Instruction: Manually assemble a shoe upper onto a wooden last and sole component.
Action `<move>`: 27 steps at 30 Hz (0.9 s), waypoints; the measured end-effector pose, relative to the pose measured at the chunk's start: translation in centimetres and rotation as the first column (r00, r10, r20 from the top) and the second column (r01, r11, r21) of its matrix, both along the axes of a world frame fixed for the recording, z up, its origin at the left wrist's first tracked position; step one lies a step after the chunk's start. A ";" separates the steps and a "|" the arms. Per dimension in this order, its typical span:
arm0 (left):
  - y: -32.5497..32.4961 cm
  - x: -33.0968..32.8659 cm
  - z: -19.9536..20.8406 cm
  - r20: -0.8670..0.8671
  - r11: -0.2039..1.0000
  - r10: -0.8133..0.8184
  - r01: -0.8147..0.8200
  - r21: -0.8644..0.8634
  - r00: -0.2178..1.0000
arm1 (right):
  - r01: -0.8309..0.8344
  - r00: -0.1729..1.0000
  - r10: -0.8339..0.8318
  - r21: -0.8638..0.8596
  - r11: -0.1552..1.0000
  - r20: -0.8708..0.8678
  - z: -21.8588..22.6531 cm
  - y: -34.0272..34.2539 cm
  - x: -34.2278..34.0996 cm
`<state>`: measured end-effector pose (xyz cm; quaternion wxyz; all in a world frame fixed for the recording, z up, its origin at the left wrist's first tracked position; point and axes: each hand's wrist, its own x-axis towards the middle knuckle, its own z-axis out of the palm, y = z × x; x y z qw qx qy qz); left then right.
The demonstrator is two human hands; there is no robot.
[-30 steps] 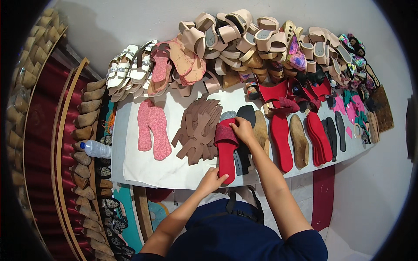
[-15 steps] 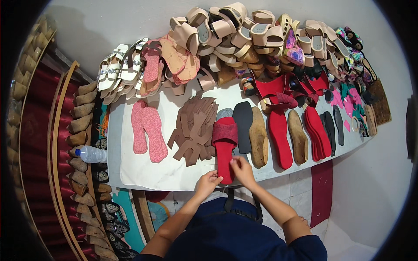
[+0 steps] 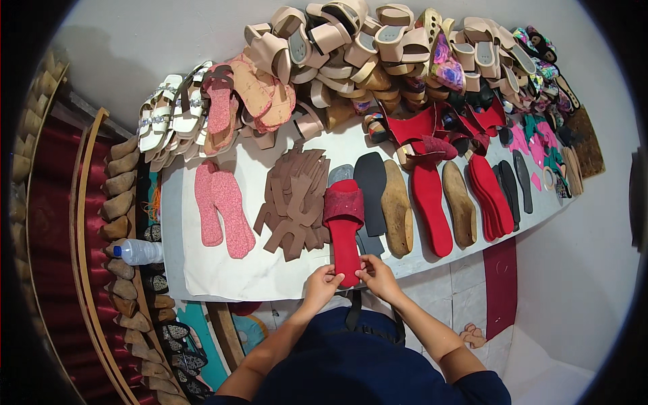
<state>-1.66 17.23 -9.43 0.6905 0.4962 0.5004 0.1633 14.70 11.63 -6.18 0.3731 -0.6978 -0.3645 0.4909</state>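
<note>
A red slide sandal with a darker red, textured band points away from me at the table's front edge. Its heel end is pinched between my left hand on one side and my right hand on the other. Past its toe a grey sole piece shows. Close on the right lie a black sole and a wooden shoe last. On the left is a heap of brown cut-out pieces.
Pink patterned soles lie at the left. Red soles and another wooden last are at the right. Finished sandals are piled along the back. A plastic bottle stands by the left table edge, near shelves of lasts.
My right hand has shifted down along the sandal's side to its heel. The view has moved slightly, so the things on the table appear a little further left.
</note>
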 end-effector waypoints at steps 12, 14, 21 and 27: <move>1.1 -0.6 0.2 -0.131 0.981 -0.109 0.128 0.147 0.985 | -0.061 0.977 0.061 0.007 0.998 -0.204 -0.1 0.5 -0.1; 1.2 -0.4 1.0 -0.217 0.965 -0.198 0.229 0.128 0.956 | -0.027 0.976 0.025 -0.007 1.000 -0.218 -0.3 0.4 -0.5; 1.7 0.7 2.0 -0.352 0.927 -0.247 0.326 0.184 0.903 | -0.100 0.979 0.086 0.069 0.993 0.182 -0.7 -0.2 -1.7; 1.5 0.7 1.7 -0.353 0.896 -0.221 0.332 0.294 0.909 | -0.065 0.998 0.064 0.064 0.996 0.014 -0.4 0.3 -1.1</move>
